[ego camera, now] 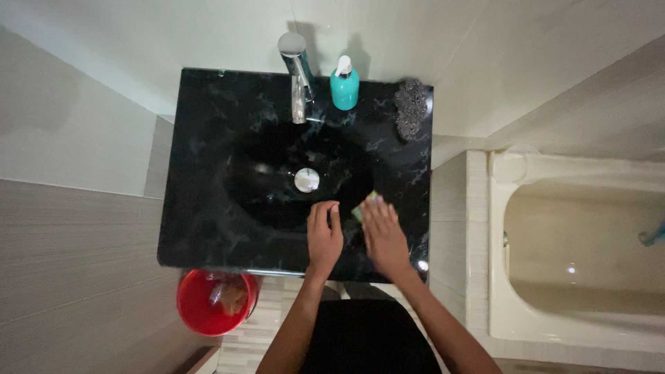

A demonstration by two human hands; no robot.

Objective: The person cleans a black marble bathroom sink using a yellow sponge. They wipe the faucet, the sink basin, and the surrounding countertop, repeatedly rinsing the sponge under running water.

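My left hand (324, 237) lies flat on the near slope of the black marbled sink (201, 208), fingers pointing at the round chrome drain (306, 180), and it holds nothing. To its right, my right hand (383, 234) presses palm-down on a small yellow-green sponge (368, 201). Only the sponge's far edge shows past the fingertips. Both hands are on the front right part of the basin.
A chrome tap (298, 76), a teal pump soap bottle (344, 84) and a grey steel scourer (411, 107) stand along the sink's back edge. A red bucket (190, 305) with items inside sits on the floor below left. A white bathtub (575, 249) is at right.
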